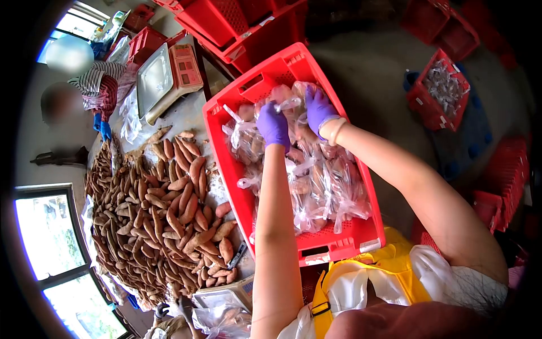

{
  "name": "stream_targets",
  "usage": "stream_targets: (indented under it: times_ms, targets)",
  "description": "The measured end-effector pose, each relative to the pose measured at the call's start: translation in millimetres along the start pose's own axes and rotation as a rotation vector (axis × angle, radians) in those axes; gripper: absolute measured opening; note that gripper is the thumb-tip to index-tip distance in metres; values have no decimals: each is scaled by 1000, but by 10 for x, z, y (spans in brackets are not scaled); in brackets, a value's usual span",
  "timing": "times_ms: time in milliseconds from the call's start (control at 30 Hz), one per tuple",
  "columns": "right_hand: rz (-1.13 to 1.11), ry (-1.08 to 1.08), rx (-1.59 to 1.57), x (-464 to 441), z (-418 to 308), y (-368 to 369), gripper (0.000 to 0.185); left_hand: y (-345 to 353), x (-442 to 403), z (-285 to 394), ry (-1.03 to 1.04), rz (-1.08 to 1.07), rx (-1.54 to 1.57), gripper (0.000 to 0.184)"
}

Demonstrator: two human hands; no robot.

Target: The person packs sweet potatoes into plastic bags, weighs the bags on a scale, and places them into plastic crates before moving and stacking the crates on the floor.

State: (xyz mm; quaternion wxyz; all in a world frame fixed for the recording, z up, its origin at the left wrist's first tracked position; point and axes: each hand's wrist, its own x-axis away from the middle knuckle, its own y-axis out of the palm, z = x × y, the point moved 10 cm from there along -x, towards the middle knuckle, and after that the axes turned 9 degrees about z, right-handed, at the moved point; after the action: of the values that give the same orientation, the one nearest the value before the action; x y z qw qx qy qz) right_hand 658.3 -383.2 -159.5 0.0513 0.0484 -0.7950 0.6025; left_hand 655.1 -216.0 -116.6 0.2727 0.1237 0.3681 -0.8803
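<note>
A red plastic crate (351, 248) is in front of me, filled with tied clear plastic bags (316, 186) of sweet potatoes. My left hand (274, 125), in a purple glove, is closed at the crate's far end on a bag of sweet potatoes (289, 104). My right hand (319, 111), also gloved in purple, grips the right side of that bag, near the crate's far right corner. The fingertips of both hands are partly hidden by the plastic.
Left of the crate, a large heap of loose sweet potatoes (164, 214) covers the table. A weighing scale (164, 79) stands beyond it. Stacked red crates (237, 28) rise behind. Another filled crate (440, 90) sits at right. A person in blue gloves (103, 127) works at far left.
</note>
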Motion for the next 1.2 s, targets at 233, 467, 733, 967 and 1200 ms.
stream_targets:
  times_ms: [233, 467, 733, 967, 1200]
  targets:
    - [393, -357, 133, 155, -284, -465, 62, 0, 359, 366, 149, -258, 9, 78]
    - [-95, -305, 565, 803, -187, 82, 68, 396, 1036, -6, 89, -532, -288, 72]
    - [0, -619, -33, 1148, -221, -423, 54, -1250, 758, 225, 198, -411, -133, 51]
    - [-18, -817, -60, 2570, -107, -459, 43, -1860, 2367, -805, -58, -902, -481, 89]
    - [175, -868, -37, 3195, -106, -698, 34, -2379, 2557, -19, 217, -656, -405, 52]
